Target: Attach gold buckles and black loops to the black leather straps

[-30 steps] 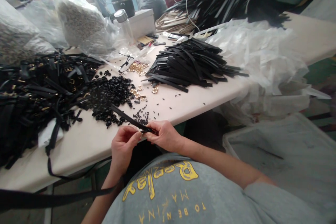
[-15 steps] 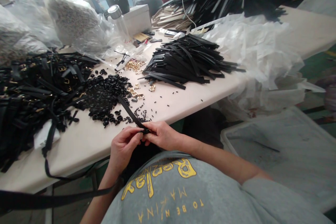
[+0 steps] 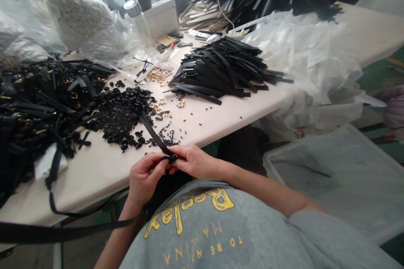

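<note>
At left, the heap of buckled straps (image 3: 41,105) runs out of view, too tangled to count. Your left hand (image 3: 143,176) and right hand (image 3: 196,162) pinch one black strap (image 3: 154,135) between them at the table (image 3: 210,122) edge, its lower end hidden. Rightward, one pile of black strips (image 3: 214,71) overlaps uncountably.

Strap (image 3: 155,135) was in your left hand (image 3: 143,176) and right hand (image 3: 194,162), at the near edge of the tabletop (image 3: 217,118). Parts heap (image 3: 123,111) lay ahead-left, buckles (image 3: 158,76) right of it, strip pile (image 3: 221,69) right of those, plastic sheeting (image 3: 303,56) farther right.
</note>
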{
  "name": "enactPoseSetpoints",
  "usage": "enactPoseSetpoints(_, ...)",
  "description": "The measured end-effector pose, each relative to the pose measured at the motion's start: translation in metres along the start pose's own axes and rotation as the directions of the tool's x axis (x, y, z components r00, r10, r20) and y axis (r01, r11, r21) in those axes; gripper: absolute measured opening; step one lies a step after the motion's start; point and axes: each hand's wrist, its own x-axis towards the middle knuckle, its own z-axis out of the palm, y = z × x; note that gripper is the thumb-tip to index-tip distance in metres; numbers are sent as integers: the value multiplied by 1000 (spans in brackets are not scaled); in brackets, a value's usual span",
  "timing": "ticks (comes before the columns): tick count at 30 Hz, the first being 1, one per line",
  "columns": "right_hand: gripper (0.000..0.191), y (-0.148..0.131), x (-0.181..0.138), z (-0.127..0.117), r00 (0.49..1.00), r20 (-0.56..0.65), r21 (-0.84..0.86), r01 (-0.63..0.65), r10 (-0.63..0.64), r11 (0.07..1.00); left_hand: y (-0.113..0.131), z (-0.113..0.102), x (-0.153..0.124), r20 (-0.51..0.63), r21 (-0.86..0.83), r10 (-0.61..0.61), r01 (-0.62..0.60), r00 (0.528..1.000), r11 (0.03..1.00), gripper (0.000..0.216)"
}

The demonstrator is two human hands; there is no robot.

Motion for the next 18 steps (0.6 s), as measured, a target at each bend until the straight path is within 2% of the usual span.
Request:
enactPoseSetpoints(4, 34, 1, -1, 0, 1000, -24, -32, 3, -4, 999, -3, 2, -5, -24, 7, 13, -12, 1000, 1000, 10)
enactPoseSetpoints(9, 37, 7, -1, 0, 995, -95, -78, 26, -34, 997, -6, 5, -9, -74, 61, 89, -85, 993, 995, 9)
enactPoseSetpoints(14, 38, 6, -2, -2, 987, -105, -213, 98, -123, 972, -15, 6, -14, -112, 97, 205, -194, 972, 976, 14)
enactPoseSetpoints(18, 43, 5, -1, -3, 966, -97, -368, 189, -240, 910, -20, 8, -16, -119, 156, 302, -283, 946, 946, 17)
